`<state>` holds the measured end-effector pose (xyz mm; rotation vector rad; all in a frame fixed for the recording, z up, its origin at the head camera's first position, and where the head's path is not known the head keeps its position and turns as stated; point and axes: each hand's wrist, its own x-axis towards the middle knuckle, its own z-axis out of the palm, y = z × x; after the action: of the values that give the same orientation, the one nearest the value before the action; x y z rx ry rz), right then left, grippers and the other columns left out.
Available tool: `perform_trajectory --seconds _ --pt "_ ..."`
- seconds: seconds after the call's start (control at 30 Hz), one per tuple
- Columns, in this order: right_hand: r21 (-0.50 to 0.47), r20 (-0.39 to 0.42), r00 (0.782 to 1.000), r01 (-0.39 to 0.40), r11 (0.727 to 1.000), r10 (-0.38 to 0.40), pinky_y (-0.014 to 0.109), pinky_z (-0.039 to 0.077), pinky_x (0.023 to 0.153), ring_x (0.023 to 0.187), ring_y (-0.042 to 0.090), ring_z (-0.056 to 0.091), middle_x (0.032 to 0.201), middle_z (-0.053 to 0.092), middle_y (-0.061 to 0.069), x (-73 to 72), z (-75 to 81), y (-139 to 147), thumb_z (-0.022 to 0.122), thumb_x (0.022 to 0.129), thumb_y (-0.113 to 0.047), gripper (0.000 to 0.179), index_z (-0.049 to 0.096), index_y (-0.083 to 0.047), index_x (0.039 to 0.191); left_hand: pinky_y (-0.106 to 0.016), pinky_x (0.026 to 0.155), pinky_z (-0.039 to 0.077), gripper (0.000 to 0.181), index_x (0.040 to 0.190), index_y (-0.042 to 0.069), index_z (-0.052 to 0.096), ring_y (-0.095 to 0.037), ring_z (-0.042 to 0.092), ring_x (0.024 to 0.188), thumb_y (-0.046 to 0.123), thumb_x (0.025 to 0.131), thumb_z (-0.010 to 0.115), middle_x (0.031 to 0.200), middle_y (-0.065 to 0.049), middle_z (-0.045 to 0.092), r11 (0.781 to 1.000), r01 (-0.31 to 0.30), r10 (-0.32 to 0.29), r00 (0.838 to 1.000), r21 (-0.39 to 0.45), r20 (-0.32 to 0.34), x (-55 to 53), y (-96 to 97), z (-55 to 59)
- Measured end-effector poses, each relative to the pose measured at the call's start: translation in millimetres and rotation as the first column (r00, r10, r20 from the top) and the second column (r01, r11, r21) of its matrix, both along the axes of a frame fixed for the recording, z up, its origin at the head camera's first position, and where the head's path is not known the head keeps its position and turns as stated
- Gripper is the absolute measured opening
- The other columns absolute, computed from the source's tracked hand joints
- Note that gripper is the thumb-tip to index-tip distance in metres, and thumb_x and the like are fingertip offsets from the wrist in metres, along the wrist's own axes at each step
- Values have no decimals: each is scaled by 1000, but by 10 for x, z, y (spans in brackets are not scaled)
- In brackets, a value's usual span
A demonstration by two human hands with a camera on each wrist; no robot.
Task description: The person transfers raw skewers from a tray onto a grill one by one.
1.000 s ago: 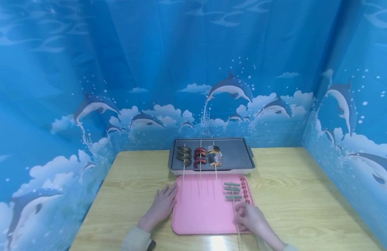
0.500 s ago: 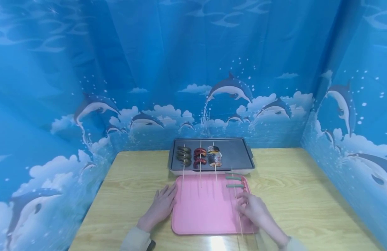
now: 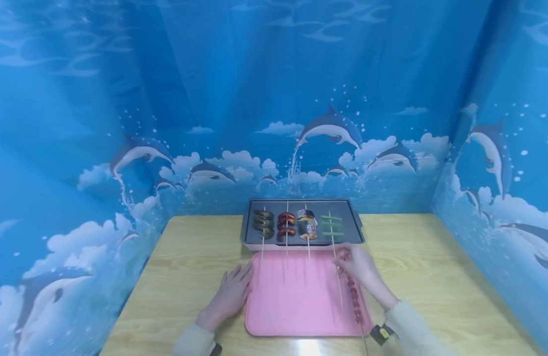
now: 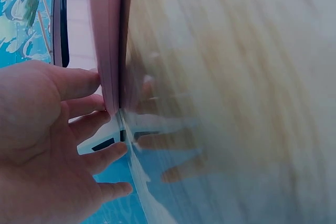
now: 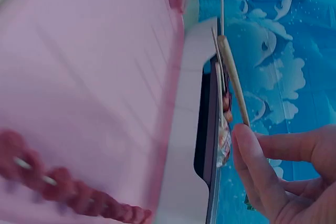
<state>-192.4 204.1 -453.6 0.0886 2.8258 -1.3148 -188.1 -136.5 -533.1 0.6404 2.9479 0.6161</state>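
Between thumb and fingers my right hand (image 3: 356,264) pinches the stick of a skewer of green bean pieces (image 3: 332,225). The green pieces are over the right part of the dark grill pan (image 3: 353,225), and the stick's near end reaches back over the pink tray (image 3: 296,301). In the right wrist view the stick (image 5: 234,74) sticks out from the fingertips. My left hand (image 3: 231,291) rests at the tray's left edge with fingers spread; in the left wrist view its fingers (image 4: 86,121) touch the pink rim. Along the tray's right side lies a skewer of red slices (image 3: 355,299).
On the pan, left of the green skewer, lie a dark greenish skewer (image 3: 263,222), a dark red skewer (image 3: 286,225) and a skewer of silvery fish chunks (image 3: 307,226). A wooden table (image 3: 411,277) carries everything. Blue dolphin-print curtains (image 3: 274,99) surround it.
My right hand has lifted the green bean skewer from the tray and carried it forward over the pan. The red slice skewer is now uncovered. My left hand has stayed put.
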Motion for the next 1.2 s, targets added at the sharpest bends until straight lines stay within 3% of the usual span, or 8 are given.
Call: perform_trajectory --seconds 0.23,0.43,0.67,1.2 --pt "36 7 1000 28 999 -28 37 62 58 59 16 68 90 73 16 -304 65 13 68 91 -3 33 63 10 121 -74 115 19 50 151 -3 42 -50 32 144 15 105 51 159 -20 37 1000 11 -11 1000 27 -7 12 1 29" --pt "113 12 999 42 993 -43 29 56 54 62 16 65 91 74 15 -465 47 -5 72 89 -5 34 65 8 120 -75 114 19 50 150 -3 42 -50 33 144 14 105 51 159 -21 37 999 15 -14 1000 31 -13 20 -2 53" --pt "128 76 996 40 991 -50 35 61 59 67 24 71 90 73 15 -580 -13 6 72 90 -3 35 62 8 122 -74 115 19 50 152 -2 41 -49 32 145 17 106 49 160 -19 36 1000 6 -6 1000 16 -4 21 -1 19" --pt "158 189 981 4 987 -35 38 62 61 67 26 73 81 70 11 -738 24 10 71 90 -4 36 64 9 122 -73 116 18 51 152 -1 41 -48 31 146 17 105 51 160 -19 36 1000 -5 5 1000 10 16 22 5 31"
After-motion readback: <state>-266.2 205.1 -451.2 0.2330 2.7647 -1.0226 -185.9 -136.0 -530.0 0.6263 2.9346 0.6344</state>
